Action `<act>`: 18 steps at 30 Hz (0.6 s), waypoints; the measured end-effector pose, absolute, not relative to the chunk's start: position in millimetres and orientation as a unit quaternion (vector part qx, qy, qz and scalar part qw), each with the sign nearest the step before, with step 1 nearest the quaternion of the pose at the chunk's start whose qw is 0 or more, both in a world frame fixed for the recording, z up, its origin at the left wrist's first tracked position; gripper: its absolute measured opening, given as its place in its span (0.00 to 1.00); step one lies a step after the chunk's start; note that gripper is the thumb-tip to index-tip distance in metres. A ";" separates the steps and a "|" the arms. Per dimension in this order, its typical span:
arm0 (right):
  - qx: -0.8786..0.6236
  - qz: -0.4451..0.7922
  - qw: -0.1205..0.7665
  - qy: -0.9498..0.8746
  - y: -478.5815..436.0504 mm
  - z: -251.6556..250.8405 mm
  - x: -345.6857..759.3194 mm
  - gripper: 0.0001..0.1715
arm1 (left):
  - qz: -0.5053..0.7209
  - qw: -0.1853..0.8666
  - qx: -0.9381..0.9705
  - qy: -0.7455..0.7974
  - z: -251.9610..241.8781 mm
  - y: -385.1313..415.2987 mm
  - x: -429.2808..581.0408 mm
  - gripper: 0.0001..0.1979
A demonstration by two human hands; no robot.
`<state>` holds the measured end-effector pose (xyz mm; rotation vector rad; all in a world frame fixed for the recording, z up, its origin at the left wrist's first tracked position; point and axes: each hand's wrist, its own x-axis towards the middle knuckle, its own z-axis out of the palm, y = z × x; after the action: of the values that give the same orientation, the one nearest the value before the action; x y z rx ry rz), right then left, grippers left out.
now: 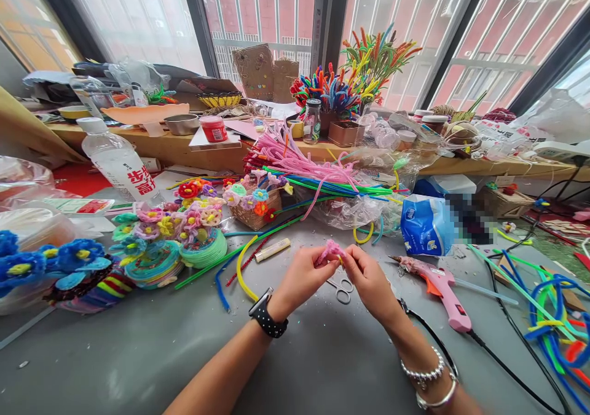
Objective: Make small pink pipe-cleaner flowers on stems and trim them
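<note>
My left hand (302,278) and my right hand (369,278) meet above the grey table (184,353), both pinching a small pink fuzzy pipe-cleaner piece (330,251) between fingertips. A black watch sits on my left wrist, silver bracelets on my right. Small scissors (342,289) lie on the table just under my hands. A pink glue gun (440,284) rests right of my right hand, its cord trailing toward me.
Pipe-cleaner flower baskets (198,230) and blue flowers (69,261) stand at left. A pile of pink and green pipe cleaners (318,169) lies behind, a blue tissue pack (426,224) at right, loose coloured stems (553,316) far right, a water bottle (122,163) at left.
</note>
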<state>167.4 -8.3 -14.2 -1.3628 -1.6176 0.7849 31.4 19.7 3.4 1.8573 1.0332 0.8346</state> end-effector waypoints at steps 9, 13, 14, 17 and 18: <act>-0.575 0.222 0.480 -0.625 -12.0 -14.1 162.3 0.15 | 0.359 0.445 0.699 0.430 8.3 10.8 37.4 0.15; -0.579 0.253 0.533 -0.563 -14.6 -13.6 160.3 0.16 | 0.369 0.409 0.710 0.438 7.3 10.3 37.9 0.17; -0.576 0.263 0.542 -0.552 -15.3 -13.8 159.2 0.16 | 0.380 0.391 0.712 0.443 6.4 10.3 38.2 0.17; -0.562 0.297 0.558 -0.534 -17.3 -14.7 155.3 0.16 | 0.417 0.352 0.711 0.443 3.5 9.9 39.1 0.19; -0.557 0.307 0.560 -0.531 -17.8 -14.9 154.2 0.16 | 0.428 0.346 0.709 0.442 2.7 9.7 39.5 0.19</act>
<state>154.2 -17.8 -14.9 -1.3130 -1.2508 0.7225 39.5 9.7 2.7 1.8397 1.1467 1.1108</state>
